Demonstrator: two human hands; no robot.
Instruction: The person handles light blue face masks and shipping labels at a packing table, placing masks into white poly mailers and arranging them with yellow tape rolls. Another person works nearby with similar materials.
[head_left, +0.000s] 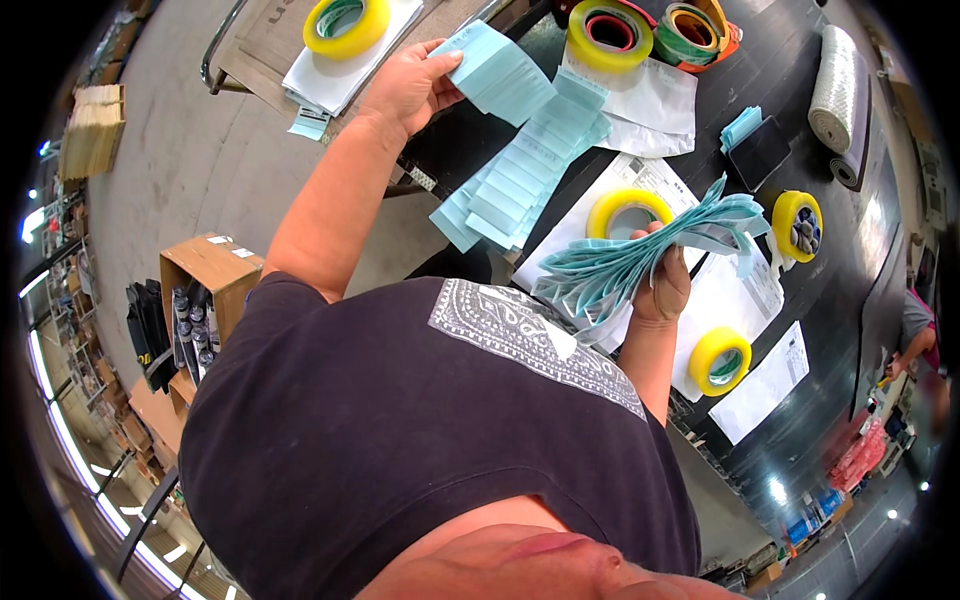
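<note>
Pinched between the thumb and fingers of my left hand (418, 85) is the end of a folded strip of light-blue labels (500, 75). Below it, more light-blue label strips (530, 165) lie spread out, overlapping at the near edge of the black table. My right hand (662, 288) is closed around a thick, fanned-out bundle of light-blue labels (640, 250), held above white papers. Behind that bundle, a yellow tape roll (603, 210) is partly covered. My right fingers are partly hidden by the bundle.
Printed white sheets (768, 385) and another yellow tape roll (700, 365) lie on the black table (800, 270). Tape rolls (580, 50) stand at the far edge, rolled wrap (832, 95) at far right. A cart (262, 45) carries papers and tape. Another person (915, 340) is at right.
</note>
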